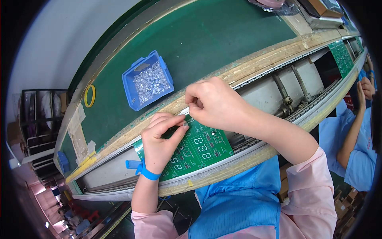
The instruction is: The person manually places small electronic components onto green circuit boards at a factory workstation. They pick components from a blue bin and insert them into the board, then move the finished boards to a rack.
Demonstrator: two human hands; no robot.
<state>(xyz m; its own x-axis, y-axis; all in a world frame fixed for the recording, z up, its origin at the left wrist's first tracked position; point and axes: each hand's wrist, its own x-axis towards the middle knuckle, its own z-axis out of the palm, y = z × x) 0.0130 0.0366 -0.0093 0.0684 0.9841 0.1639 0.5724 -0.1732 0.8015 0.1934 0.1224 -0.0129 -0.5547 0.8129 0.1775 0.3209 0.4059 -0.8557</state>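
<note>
A green circuit board (pixel 207 155) with white digit outlines and small parts lies across the rails of the conveyor in front of me. Over its far left part is my left hand (pixel 161 137), a blue band on the wrist. Its thumb and forefinger are pinched together; whatever is between them is too small to name. My right hand (pixel 213 99) hovers just above the board's far edge with curled fingers, and the fingertips are partly hidden. Beyond the hands, a blue plastic bin (pixel 132 96) holds many small clear plastic pieces (pixel 152 81).
A yellow tape roll (pixel 90 96) lies on the green tabletop (pixel 199 44) left of the bin. Wooden strips (pixel 254 67) edge the conveyor, with a chain and metal rods (pixel 283 93) in its gap. Another circuit board (pixel 341 58) sits farther right, near a co-worker's hands (pixel 365 88).
</note>
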